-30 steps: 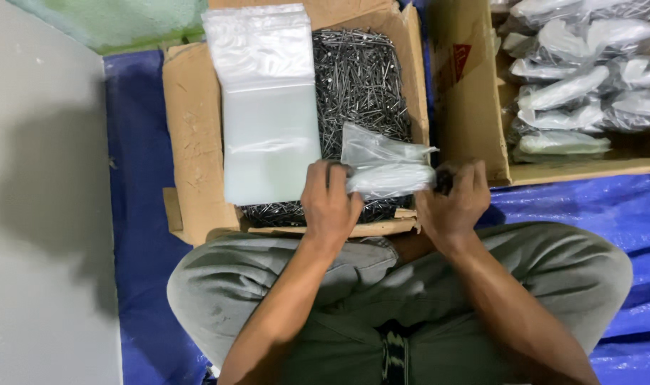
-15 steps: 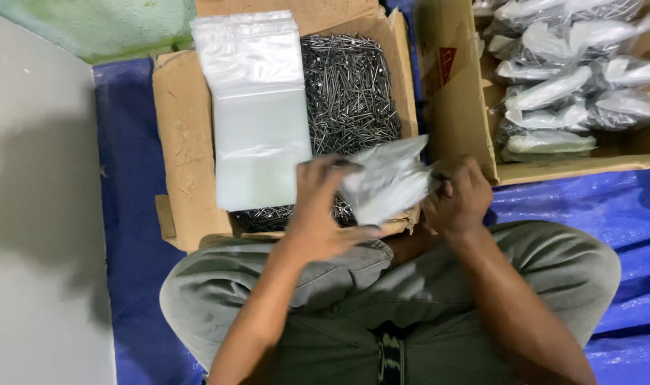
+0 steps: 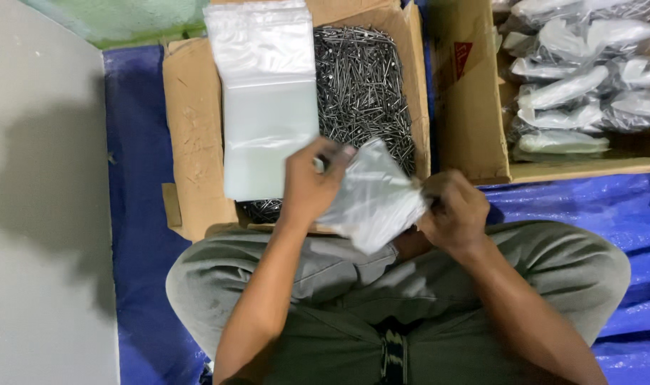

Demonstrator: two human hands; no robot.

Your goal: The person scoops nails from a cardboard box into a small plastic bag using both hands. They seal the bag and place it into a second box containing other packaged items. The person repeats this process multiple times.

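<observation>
Both hands are closed on one clear plastic bag (image 3: pixel 373 203) just before the open carton of nails (image 3: pixel 361 85): left hand (image 3: pixel 309 187) pinching its upper edge, right hand (image 3: pixel 453 212) gripping the far end. The mouth is best kept taut and level. A stack of empty bags (image 3: pixel 268 100) lies across the carton; filled bags (image 3: pixel 575 78) sit in the box to its right, which bears a small red label (image 3: pixel 462 60).
</observation>
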